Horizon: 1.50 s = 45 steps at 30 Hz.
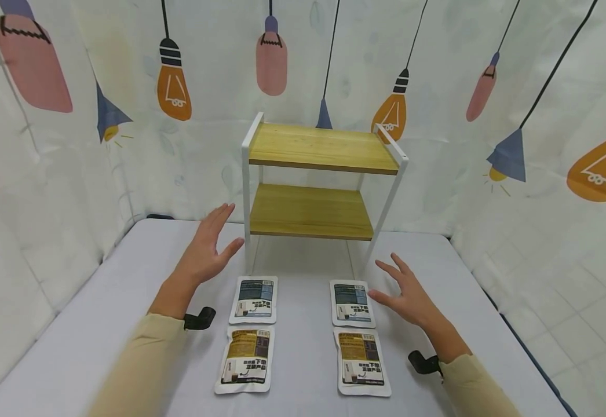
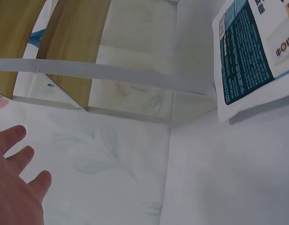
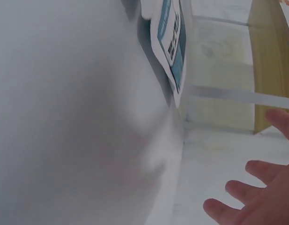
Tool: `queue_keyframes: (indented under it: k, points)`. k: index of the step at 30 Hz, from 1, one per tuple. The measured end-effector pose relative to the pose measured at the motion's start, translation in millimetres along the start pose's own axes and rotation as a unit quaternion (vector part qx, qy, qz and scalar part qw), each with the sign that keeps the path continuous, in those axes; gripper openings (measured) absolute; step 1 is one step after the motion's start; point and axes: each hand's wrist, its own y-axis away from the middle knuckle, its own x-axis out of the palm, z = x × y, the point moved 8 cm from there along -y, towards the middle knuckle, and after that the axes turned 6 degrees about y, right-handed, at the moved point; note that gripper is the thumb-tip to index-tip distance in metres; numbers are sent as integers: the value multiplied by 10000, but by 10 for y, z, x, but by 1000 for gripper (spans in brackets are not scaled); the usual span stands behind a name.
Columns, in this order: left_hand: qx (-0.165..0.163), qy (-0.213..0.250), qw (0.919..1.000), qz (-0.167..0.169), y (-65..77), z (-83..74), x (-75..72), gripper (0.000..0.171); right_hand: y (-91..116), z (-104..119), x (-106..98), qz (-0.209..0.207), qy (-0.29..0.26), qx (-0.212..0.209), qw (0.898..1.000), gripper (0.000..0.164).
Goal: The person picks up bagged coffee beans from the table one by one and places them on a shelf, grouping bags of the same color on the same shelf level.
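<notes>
Broadly, a grey worktop [image 1: 99,324] carries a two-tier wooden shelf rack [image 1: 320,185] at the back and four flat sachets in front of it. Both hands hover with fingers spread and released, holding nothing. The left hand [image 1: 205,252] floats above the worktop beside the left blue sachet [image 1: 254,299]; the right hand [image 1: 406,294] is just beside the right blue sachet [image 1: 352,303]. Two brown sachets [image 1: 244,359] lie nearer the person. They look light, limp and slick, so pinching an edge seems best.
</notes>
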Motion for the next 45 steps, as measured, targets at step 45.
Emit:
queue_keyframes:
  k: [45]
  points:
    - [-25, 2361, 9617, -1392, -255, -166, -62, 28, -34, 94, 513, 1001, -1432, 1546, 9724, 70]
